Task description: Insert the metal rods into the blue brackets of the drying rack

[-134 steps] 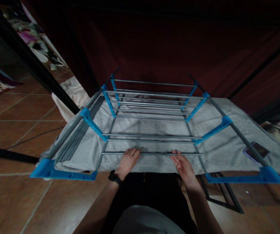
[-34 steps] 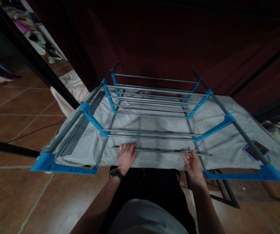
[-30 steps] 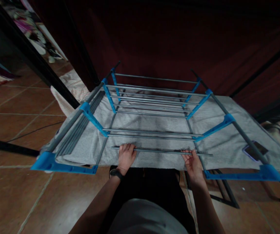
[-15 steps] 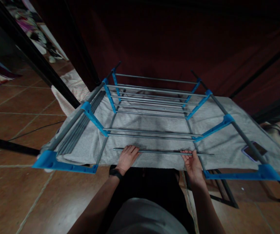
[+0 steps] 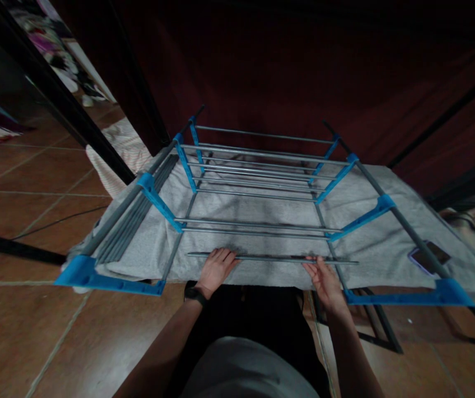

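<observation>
A thin grey metal rod (image 5: 270, 258) lies level across the near part of the rack frame, above the grey cloth. My left hand (image 5: 217, 270) is closed over it, left of its middle, with a dark band on the wrist. My right hand (image 5: 322, 279) grips the rod toward its right end with thumb and fingers. Around them stands a partly assembled rack of grey tubes with blue plastic brackets (image 5: 357, 221). Several crossbars (image 5: 254, 234) span the farther brackets. The nearest brackets, a left one (image 5: 113, 282) and a right one (image 5: 411, 299), have no crossbar between them.
Several loose grey tubes (image 5: 138, 215) lie at the left on the grey cloth (image 5: 246, 207). A phone (image 5: 428, 257) rests at the right, partly behind a tube. Dark posts (image 5: 55, 99) rise at the left, and a dark red curtain (image 5: 287, 72) hangs behind.
The rod has shifted slightly left. My right hand has moved a little left with it, while my left hand stays nearly in place.
</observation>
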The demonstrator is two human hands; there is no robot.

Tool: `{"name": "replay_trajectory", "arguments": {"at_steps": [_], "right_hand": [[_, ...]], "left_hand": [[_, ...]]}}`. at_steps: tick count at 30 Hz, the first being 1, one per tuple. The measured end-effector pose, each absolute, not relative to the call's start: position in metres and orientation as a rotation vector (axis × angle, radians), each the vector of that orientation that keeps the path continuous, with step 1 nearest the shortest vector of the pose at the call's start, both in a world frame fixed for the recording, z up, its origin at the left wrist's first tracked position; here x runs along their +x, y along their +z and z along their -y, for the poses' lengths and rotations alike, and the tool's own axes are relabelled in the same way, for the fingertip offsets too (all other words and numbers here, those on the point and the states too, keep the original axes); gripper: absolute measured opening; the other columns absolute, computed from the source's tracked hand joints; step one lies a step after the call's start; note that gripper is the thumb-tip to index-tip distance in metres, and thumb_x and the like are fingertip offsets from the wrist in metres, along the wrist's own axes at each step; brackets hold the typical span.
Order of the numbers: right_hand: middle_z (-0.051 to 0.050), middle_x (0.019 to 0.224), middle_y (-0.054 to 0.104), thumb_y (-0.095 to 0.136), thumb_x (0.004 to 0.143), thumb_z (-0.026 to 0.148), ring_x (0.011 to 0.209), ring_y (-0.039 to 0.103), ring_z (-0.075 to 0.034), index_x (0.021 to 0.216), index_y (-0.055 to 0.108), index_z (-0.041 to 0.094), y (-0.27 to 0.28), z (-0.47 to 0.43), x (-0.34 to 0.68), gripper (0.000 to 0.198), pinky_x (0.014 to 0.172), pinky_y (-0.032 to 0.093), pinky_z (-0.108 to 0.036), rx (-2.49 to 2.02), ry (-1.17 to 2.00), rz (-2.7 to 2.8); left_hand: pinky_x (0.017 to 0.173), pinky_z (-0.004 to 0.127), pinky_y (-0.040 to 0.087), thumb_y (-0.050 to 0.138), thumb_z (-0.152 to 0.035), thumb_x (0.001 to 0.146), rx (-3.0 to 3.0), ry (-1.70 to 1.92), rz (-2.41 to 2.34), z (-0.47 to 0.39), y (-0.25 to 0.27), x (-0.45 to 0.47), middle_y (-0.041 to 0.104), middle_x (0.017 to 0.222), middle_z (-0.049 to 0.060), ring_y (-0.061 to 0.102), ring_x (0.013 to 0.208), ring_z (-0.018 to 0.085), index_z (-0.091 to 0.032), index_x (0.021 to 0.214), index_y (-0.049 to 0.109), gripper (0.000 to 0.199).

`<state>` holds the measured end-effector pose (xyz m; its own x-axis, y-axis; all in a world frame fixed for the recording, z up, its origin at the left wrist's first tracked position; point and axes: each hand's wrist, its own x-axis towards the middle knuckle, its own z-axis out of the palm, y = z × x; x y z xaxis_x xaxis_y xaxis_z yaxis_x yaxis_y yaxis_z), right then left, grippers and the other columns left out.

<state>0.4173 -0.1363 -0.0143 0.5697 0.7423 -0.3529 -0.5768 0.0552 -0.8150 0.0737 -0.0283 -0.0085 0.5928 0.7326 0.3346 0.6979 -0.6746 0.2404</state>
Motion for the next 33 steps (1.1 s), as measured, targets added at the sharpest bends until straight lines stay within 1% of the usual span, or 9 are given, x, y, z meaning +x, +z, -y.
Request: {"name": "replay_trajectory", "arguments": {"at_steps": [6,11,13,16,20,23,25,29,33], "right_hand": [[0.003,0.077,0.071,0.091,0.064,0.036,0.078,0.072,-0.018,0.076,0.068,0.022,-0.013,0.134,0.410,0.030,0.085,0.063,-0.041,-1.171,1.046,0.216],[-0.002,0.091,0.074,0.085,0.072,0.035,0.092,0.072,-0.017,0.085,0.070,0.020,-0.011,0.133,0.411,0.025,0.091,0.061,-0.036,-1.100,1.011,0.184],[-0.002,0.094,0.074,0.082,0.074,0.033,0.094,0.072,-0.016,0.088,0.070,0.020,-0.012,0.132,0.413,0.022,0.094,0.059,-0.035,-1.073,0.972,0.166],[-0.001,0.092,0.074,0.080,0.074,0.028,0.092,0.072,-0.015,0.087,0.069,0.021,-0.012,0.131,0.419,0.019,0.095,0.058,-0.034,-1.055,0.912,0.140],[0.000,0.086,0.074,0.081,0.071,0.021,0.085,0.072,-0.014,0.082,0.065,0.021,-0.009,0.128,0.427,0.019,0.094,0.057,-0.034,-1.040,0.841,0.111],[0.001,0.084,0.074,0.081,0.070,0.019,0.082,0.072,-0.014,0.078,0.061,0.022,-0.005,0.128,0.435,0.022,0.092,0.057,-0.035,-1.043,0.772,0.088],[0.001,0.085,0.074,0.081,0.069,0.019,0.081,0.072,-0.015,0.080,0.060,0.022,-0.001,0.130,0.441,0.025,0.090,0.058,-0.036,-1.051,0.739,0.083],[0.002,0.087,0.074,0.082,0.065,0.020,0.079,0.073,-0.016,0.088,0.055,0.024,0.003,0.136,0.454,0.036,0.083,0.059,-0.036,-1.082,0.670,0.080],[0.007,0.087,0.072,0.079,0.064,0.022,0.076,0.073,-0.015,0.099,0.047,0.030,0.003,0.143,0.464,0.048,0.076,0.060,-0.034,-1.096,0.618,0.060]], "left_hand": [[0.089,0.039,0.045,0.043,-0.042,0.103,2.749,0.591,-1.192,0.026,-0.014,0.072,0.068,0.097,0.005,0.062,0.094,0.021,-0.026,0.113,0.067,0.031],[0.089,0.039,0.044,0.045,-0.040,0.102,2.805,0.593,-1.220,0.027,-0.015,0.072,0.069,0.100,0.005,0.062,0.095,0.022,-0.026,0.115,0.067,0.030],[0.088,0.038,0.044,0.045,-0.040,0.102,2.810,0.589,-1.240,0.028,-0.013,0.073,0.069,0.099,0.006,0.062,0.094,0.023,-0.025,0.114,0.068,0.030],[0.088,0.038,0.043,0.045,-0.040,0.102,2.803,0.574,-1.266,0.029,-0.011,0.073,0.069,0.098,0.006,0.062,0.093,0.023,-0.025,0.113,0.068,0.029],[0.090,0.039,0.044,0.044,-0.038,0.103,2.802,0.563,-1.265,0.029,-0.009,0.072,0.070,0.101,0.006,0.062,0.094,0.023,-0.024,0.112,0.067,0.029],[0.091,0.039,0.044,0.044,-0.034,0.103,2.791,0.596,-1.266,0.028,-0.010,0.071,0.070,0.102,0.006,0.061,0.095,0.023,-0.023,0.112,0.067,0.027],[0.091,0.039,0.044,0.045,-0.031,0.103,2.795,0.623,-1.272,0.027,-0.012,0.071,0.070,0.100,0.006,0.061,0.095,0.023,-0.022,0.111,0.067,0.025],[0.089,0.040,0.044,0.046,-0.026,0.101,2.793,0.670,-1.306,0.026,-0.014,0.070,0.070,0.099,0.007,0.061,0.093,0.024,-0.021,0.111,0.067,0.024],[0.088,0.041,0.044,0.046,-0.026,0.100,2.752,0.724,-1.347,0.025,-0.015,0.066,0.070,0.100,0.007,0.060,0.094,0.025,-0.021,0.108,0.068,0.024]]}}
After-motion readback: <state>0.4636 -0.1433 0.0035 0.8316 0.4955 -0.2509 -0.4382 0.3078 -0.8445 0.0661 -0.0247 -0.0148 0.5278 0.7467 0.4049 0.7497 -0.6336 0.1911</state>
